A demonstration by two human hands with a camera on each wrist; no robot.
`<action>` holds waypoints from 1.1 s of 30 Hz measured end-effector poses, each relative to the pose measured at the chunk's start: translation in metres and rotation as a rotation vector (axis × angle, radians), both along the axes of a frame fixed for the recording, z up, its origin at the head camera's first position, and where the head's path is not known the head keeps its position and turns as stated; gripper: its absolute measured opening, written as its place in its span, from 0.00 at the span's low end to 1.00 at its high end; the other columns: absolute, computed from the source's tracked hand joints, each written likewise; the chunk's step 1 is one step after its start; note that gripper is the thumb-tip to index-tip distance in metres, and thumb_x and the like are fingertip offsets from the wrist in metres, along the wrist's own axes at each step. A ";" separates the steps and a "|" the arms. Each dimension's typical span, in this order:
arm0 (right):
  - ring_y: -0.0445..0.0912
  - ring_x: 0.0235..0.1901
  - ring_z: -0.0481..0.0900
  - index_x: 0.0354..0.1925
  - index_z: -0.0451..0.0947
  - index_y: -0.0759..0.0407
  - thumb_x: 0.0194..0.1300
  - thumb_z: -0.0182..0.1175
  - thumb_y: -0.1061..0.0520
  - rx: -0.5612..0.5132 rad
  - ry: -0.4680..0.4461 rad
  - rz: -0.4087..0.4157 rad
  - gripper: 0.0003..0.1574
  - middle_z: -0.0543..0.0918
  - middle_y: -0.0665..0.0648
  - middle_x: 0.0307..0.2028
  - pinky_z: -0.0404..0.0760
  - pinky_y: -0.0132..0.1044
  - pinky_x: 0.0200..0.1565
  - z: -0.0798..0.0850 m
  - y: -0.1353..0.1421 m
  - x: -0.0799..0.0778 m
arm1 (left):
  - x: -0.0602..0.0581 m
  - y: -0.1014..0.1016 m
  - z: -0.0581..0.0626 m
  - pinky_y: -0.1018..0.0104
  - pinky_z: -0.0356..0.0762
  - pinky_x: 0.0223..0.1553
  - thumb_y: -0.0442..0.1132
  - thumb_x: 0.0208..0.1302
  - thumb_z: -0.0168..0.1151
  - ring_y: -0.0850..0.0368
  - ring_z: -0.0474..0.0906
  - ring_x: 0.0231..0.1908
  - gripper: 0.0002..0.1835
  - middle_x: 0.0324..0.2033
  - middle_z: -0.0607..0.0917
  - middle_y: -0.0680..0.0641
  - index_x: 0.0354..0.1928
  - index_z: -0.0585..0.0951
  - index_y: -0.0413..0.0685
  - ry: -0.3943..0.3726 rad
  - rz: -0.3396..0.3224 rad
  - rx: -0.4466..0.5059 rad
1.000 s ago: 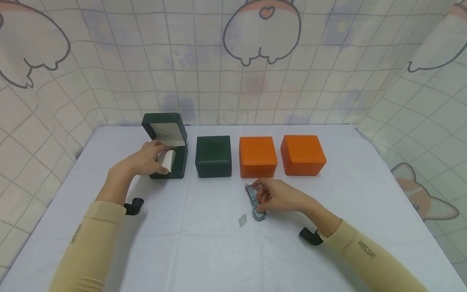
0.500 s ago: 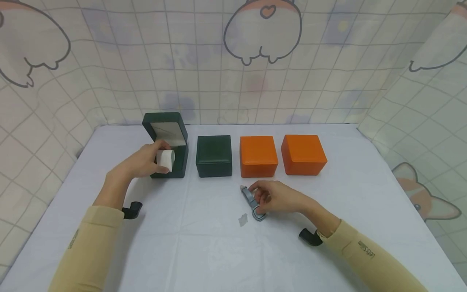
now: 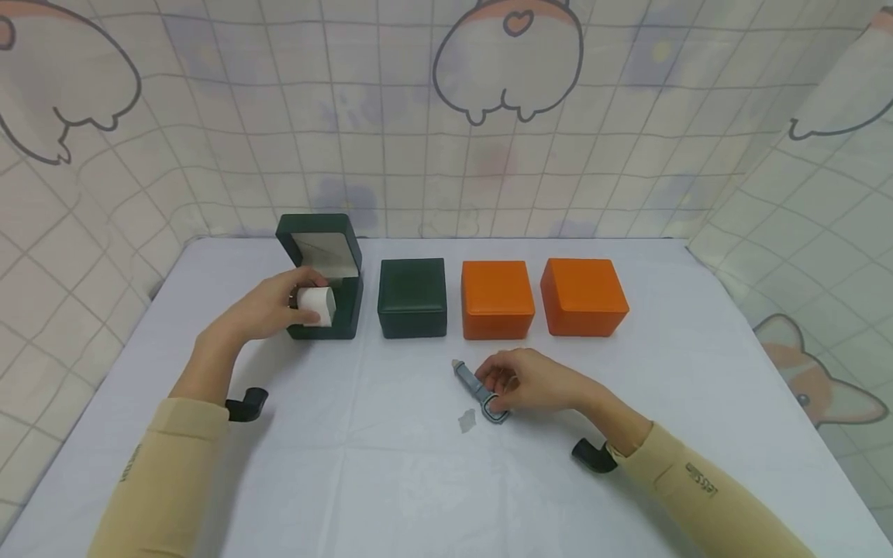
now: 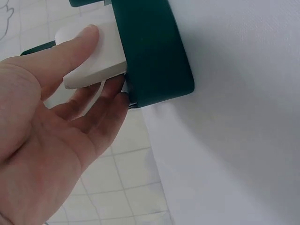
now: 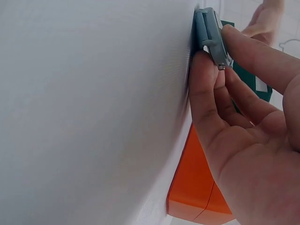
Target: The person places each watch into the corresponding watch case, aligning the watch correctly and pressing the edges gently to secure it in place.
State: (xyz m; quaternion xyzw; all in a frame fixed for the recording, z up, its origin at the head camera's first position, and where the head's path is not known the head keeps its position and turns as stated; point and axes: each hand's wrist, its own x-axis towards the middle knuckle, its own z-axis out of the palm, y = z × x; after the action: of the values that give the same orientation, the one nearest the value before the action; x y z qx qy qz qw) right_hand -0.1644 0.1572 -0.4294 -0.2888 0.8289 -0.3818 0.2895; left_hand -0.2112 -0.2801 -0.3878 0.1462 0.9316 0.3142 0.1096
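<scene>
My left hand [image 3: 268, 306] grips a white watch cushion [image 3: 318, 306] at the open dark green box [image 3: 346, 310] on the left. In the left wrist view, the thumb lies along one face of the cushion [image 4: 104, 54], with fingers curled beneath it near the box wall [image 4: 154, 51]. My right hand [image 3: 533, 380] pinches a blue-grey wristwatch [image 3: 471, 383] by its case, between thumb and finger. Its strap stretches away to the upper left, close over the white tabletop. The right wrist view shows the watch case [image 5: 216, 40] edge-on, with a small crown.
Right of the open box stand a closed dark green box [image 3: 412, 298] and two closed orange boxes [image 3: 498, 300], in a row along the back. A small grey patch [image 3: 467, 421] lies on the white tablecloth [image 3: 391, 480] beside the watch. A tile-patterned curtain [image 3: 405, 155] hangs behind.
The white cushion has turned in my left hand, its end now facing more to the right. The watch strap has swung left, with the right hand slightly lower.
</scene>
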 end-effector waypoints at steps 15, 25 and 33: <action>0.46 0.42 0.79 0.52 0.80 0.57 0.65 0.72 0.61 -0.029 0.043 0.069 0.18 0.81 0.49 0.40 0.83 0.36 0.49 -0.003 0.003 -0.001 | 0.005 0.001 0.006 0.50 0.77 0.46 0.31 0.69 0.66 0.41 0.73 0.50 0.25 0.54 0.76 0.40 0.65 0.70 0.42 -0.015 0.035 0.069; 0.47 0.43 0.78 0.52 0.80 0.57 0.65 0.71 0.62 -0.049 0.056 0.047 0.18 0.81 0.50 0.40 0.83 0.36 0.49 -0.004 0.005 -0.002 | 0.005 0.002 0.007 0.44 0.74 0.54 0.33 0.72 0.63 0.39 0.71 0.56 0.26 0.60 0.73 0.37 0.66 0.66 0.38 0.015 0.061 0.114; 0.47 0.44 0.78 0.53 0.79 0.57 0.66 0.70 0.62 -0.065 0.058 0.025 0.18 0.81 0.50 0.40 0.82 0.36 0.51 -0.004 0.005 -0.003 | 0.008 0.007 0.009 0.44 0.73 0.53 0.39 0.74 0.62 0.39 0.71 0.56 0.28 0.59 0.74 0.37 0.70 0.64 0.42 0.009 0.098 0.094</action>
State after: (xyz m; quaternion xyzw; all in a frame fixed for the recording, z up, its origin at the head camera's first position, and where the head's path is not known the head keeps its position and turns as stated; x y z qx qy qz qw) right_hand -0.1670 0.1620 -0.4330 -0.3193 0.8204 -0.3964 0.2606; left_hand -0.2029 -0.2731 -0.3783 0.1070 0.9222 0.3622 0.0831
